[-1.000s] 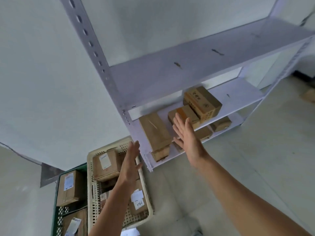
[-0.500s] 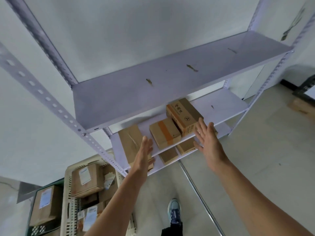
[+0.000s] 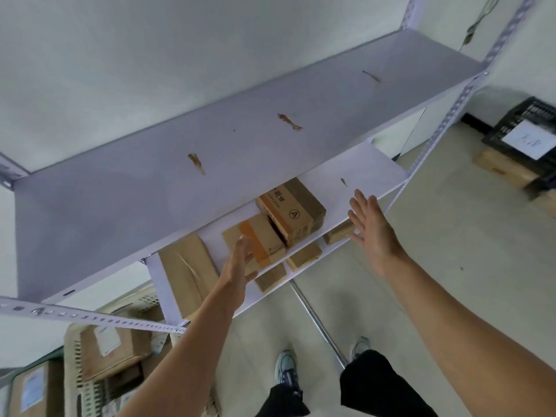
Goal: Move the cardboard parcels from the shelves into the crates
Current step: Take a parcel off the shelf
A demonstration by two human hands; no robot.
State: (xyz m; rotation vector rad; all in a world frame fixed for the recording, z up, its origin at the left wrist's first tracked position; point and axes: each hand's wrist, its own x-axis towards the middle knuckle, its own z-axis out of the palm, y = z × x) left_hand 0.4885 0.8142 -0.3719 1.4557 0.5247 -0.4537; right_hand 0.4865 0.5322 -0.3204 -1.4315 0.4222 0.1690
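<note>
On the middle shelf (image 3: pixel 361 167) straight ahead, the orange-taped parcel (image 3: pixel 258 239) sits at the front edge, just beyond my left hand (image 3: pixel 239 266), my right hand (image 3: pixel 371 233) out past the A-marked parcel (image 3: pixel 293 212), both hands flat and empty.

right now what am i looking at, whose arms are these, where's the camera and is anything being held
No machine here: a person wears a camera on the head, so this one view looks down along their own bare arms. The left hand reaches with straight fingers toward a parcel with orange tape on the middle shelf; whether it touches is unclear. The right hand is spread open near the shelf's edge. Neither holds anything. Beside that parcel sit a box marked with a circled A and a long flat parcel. Lower left, a cream crate already holds parcels.
</note>
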